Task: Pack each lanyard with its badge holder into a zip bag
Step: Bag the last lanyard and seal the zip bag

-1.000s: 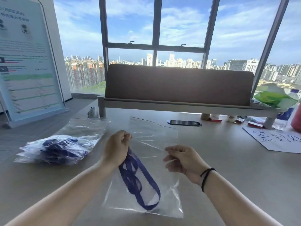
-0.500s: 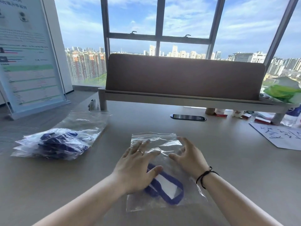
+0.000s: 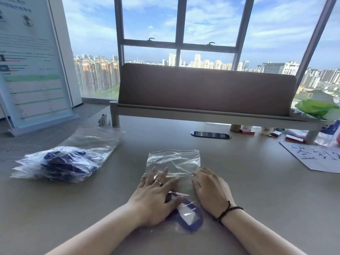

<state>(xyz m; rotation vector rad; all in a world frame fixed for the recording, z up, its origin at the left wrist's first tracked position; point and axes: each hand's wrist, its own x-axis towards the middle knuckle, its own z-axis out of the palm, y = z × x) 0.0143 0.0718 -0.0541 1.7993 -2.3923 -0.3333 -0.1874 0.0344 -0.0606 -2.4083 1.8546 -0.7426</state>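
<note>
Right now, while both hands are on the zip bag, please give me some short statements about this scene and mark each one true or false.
1. Both hands lie flat on the zip bag. True: the left hand and the right hand press it onto the desk.
2. The blue badge holder lies outside the bag. False: it is inside, at the near end.
3. A pile of filled bags sits to the left. True.
4. The right wrist is bare. False: it wears a dark bracelet.
5. A ring is on the left hand. True.
</note>
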